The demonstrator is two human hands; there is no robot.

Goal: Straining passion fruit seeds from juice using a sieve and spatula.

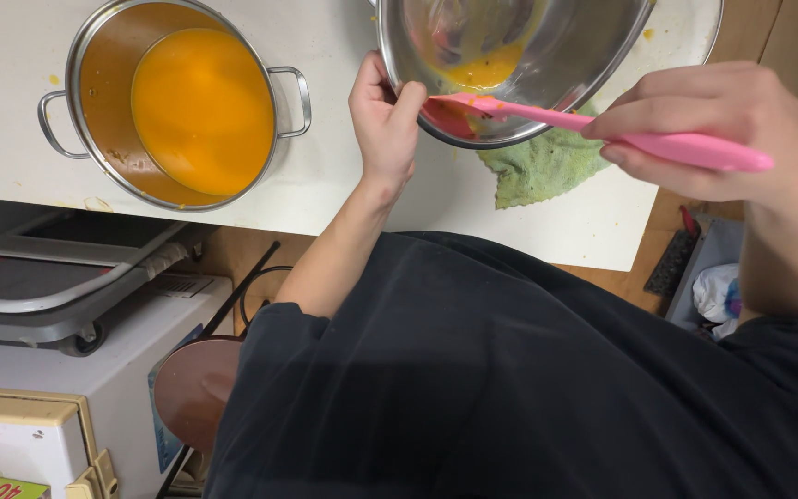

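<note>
1. Steel pot point(94, 83) on white tabletop point(344, 185): well filled with orange liquid.
2. Left hand point(383, 120) clamped on tilted steel bowl point(547, 55) rim.
3. Bowl nearly empty; orange residue pooled at low edge.
4. Right hand point(713, 125) closed around pink spatula point(602, 125), blade at rim. Green cloth point(538, 171) underneath.

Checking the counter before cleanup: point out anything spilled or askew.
Small orange drips dot the white counter left of the pot and near the top right. The steel bowl sits tilted, gripped by the left hand, over a crumpled green cloth.
</note>
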